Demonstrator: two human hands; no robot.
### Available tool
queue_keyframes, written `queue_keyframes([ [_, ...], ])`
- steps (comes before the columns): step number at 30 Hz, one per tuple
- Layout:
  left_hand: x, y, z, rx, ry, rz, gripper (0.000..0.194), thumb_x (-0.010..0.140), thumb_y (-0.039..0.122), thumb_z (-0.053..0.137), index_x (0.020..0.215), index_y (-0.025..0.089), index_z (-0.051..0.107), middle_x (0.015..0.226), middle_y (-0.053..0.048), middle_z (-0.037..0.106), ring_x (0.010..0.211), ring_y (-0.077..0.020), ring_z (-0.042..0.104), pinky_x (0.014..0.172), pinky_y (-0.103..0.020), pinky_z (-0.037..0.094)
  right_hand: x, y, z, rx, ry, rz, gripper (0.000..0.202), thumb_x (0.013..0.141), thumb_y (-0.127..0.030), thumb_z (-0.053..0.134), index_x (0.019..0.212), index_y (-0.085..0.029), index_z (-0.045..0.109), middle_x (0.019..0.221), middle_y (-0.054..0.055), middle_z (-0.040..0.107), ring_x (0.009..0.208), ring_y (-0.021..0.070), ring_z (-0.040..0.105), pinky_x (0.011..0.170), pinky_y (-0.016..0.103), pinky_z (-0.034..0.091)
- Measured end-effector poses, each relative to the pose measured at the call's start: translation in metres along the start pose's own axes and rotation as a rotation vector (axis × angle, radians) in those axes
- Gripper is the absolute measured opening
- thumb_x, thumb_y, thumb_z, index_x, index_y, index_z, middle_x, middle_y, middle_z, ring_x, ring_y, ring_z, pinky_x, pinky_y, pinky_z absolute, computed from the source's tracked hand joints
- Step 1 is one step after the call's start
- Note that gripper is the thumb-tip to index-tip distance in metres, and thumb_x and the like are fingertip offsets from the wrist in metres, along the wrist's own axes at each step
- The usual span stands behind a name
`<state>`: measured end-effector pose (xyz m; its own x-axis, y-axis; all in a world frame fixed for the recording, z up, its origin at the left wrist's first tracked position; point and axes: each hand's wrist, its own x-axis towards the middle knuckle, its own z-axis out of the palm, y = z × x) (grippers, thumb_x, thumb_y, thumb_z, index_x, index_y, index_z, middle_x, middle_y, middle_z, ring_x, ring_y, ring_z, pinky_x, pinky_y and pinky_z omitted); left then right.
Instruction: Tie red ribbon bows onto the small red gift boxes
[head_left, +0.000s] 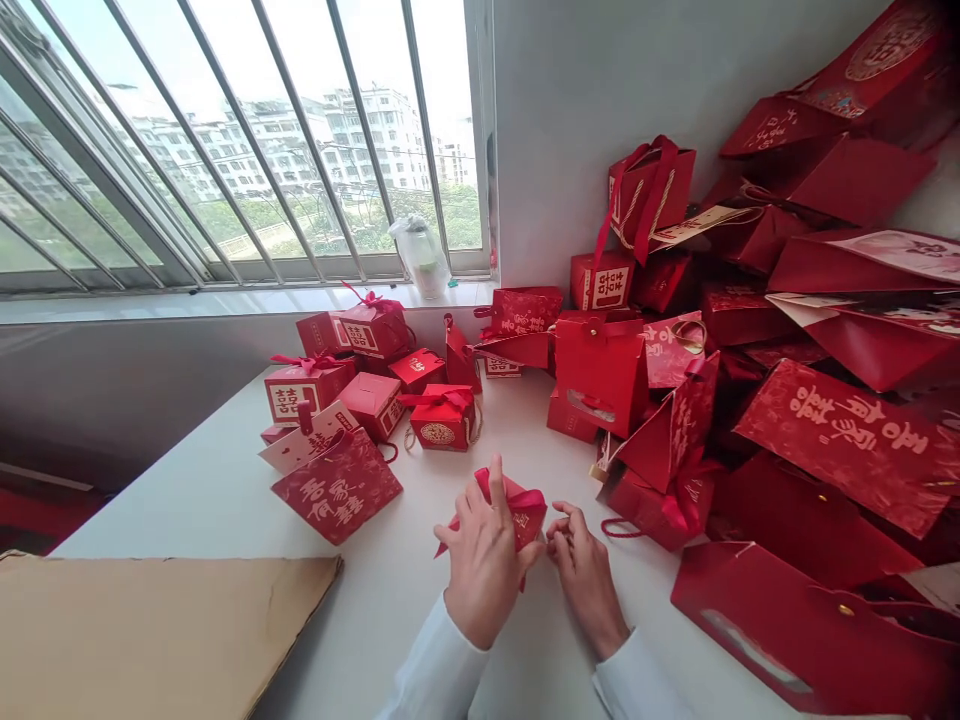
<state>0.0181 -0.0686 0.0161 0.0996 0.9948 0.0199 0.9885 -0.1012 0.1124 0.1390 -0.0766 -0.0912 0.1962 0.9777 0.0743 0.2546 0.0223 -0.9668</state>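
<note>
One small red box (pixel 529 515) with a ribbon (pixel 534 498) sits on the white table (pixel 187 500), mostly covered by the left hand (pixel 484 555). That hand lies over it with fingers spread and thumb at the right side; whether it grips the box cannot be told. The right hand (pixel 589 580) is close beside the box, fingers half curled; I cannot tell if they pinch anything.

A heap (pixel 825 400) of red boxes and bags crowds the right side, its long box (pixel 750 620) near the right forearm. A smaller cluster (pixel 373 395) stands beyond the left hand, with a tilted bag (pixel 341 485) in front. Brown cardboard (pixel 150 630) takes up the near left corner.

Counted: two hands, one cardboard piece, one clear jar (pixel 426 262) on the sill (pixel 300 298), one barred window (pixel 300 150). The cluster holds perhaps eight pieces, though they overlap; the heap overlaps too much to count.
</note>
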Motion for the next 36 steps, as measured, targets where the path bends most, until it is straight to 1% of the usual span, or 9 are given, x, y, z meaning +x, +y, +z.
queue_keyframes([
  [6,0.005,-0.002,-0.001,-0.004,0.026,0.032,0.073,0.08,0.034,0.056,0.142,0.014,0.023,0.103,-0.013,0.053,0.092,-0.0294,0.053,0.062,-0.036,0.045,0.004,0.003,-0.001,-0.1,-0.055,-0.121,0.025,0.089,-0.027,0.036,0.109,-0.021,0.05,0.074,0.001,0.06,0.064,0.0183,0.059,0.065,0.031,0.046],
  [13,0.011,-0.01,0.003,-0.19,-0.001,0.038,0.076,0.076,0.03,0.055,0.142,0.018,0.021,0.114,-0.015,0.052,0.101,-0.032,0.051,0.069,-0.04,0.044,0.007,0.008,-0.002,-0.032,-0.093,-0.07,0.019,0.089,-0.028,0.037,0.1,-0.021,0.051,0.07,0.0,0.059,0.058,0.0173,0.057,0.059,0.028,0.046],
  [19,0.01,-0.006,-0.004,-0.373,-0.015,-0.071,0.083,0.071,0.036,0.059,0.141,0.022,0.017,0.114,-0.012,0.053,0.106,-0.0312,0.05,0.081,-0.043,0.041,0.007,0.009,-0.005,-0.118,-0.145,-0.14,0.021,0.089,-0.028,0.034,0.09,-0.021,0.053,0.086,0.005,0.065,0.079,0.0193,0.062,0.071,0.029,0.047],
  [21,0.007,-0.002,-0.009,-0.42,0.014,-0.119,0.088,0.068,0.036,0.061,0.141,0.022,0.015,0.114,-0.011,0.053,0.106,-0.0306,0.05,0.084,-0.044,0.041,0.007,0.011,-0.007,-0.138,-0.18,-0.145,0.023,0.088,-0.03,0.032,0.09,-0.02,0.053,0.087,0.006,0.065,0.077,0.0194,0.062,0.069,0.029,0.047],
  [25,-0.004,0.005,-0.023,-0.517,0.103,-0.219,0.098,0.064,0.042,0.066,0.142,0.022,0.01,0.117,-0.011,0.052,0.11,-0.032,0.049,0.088,-0.046,0.041,0.009,0.018,-0.013,-0.161,-0.232,-0.101,0.03,0.085,-0.039,0.034,0.101,-0.018,0.05,0.076,0.004,0.064,0.063,0.0191,0.063,0.06,0.029,0.049],
  [28,-0.019,0.002,-0.035,-0.588,0.193,-0.272,0.104,0.061,0.043,0.07,0.142,0.022,0.008,0.118,-0.011,0.052,0.11,-0.0319,0.05,0.092,-0.047,0.04,0.01,0.028,-0.017,-0.15,-0.25,-0.054,0.039,0.082,-0.046,0.037,0.106,-0.017,0.045,0.076,0.004,0.064,0.058,0.0189,0.064,0.058,0.029,0.051],
  [31,-0.048,-0.013,-0.052,-0.623,0.263,-0.275,0.111,0.057,0.038,0.074,0.143,0.019,0.006,0.115,-0.011,0.054,0.113,-0.0305,0.05,0.096,-0.044,0.041,0.011,0.04,-0.022,-0.156,-0.287,0.003,0.043,0.08,-0.049,0.038,0.108,-0.018,0.045,0.081,0.005,0.065,0.061,0.0193,0.066,0.059,0.03,0.053],
  [34,-0.091,-0.039,-0.083,-0.566,0.302,-0.358,0.111,0.057,0.035,0.075,0.142,0.017,0.006,0.116,-0.011,0.055,0.116,-0.0276,0.05,0.1,-0.04,0.04,0.012,0.056,-0.028,-0.173,-0.375,0.032,0.044,0.079,-0.048,0.041,0.111,-0.019,0.045,0.086,0.008,0.066,0.067,0.0221,0.068,0.062,0.033,0.055],
  [36,-0.127,-0.064,-0.109,-0.469,0.335,-0.503,0.111,0.057,0.038,0.076,0.141,0.017,0.006,0.114,-0.011,0.056,0.112,-0.0273,0.054,0.099,-0.041,0.041,0.012,0.066,-0.031,-0.209,-0.394,0.0,0.044,0.079,-0.046,0.046,0.114,-0.02,0.047,0.085,0.009,0.067,0.071,0.025,0.068,0.063,0.035,0.056],
])
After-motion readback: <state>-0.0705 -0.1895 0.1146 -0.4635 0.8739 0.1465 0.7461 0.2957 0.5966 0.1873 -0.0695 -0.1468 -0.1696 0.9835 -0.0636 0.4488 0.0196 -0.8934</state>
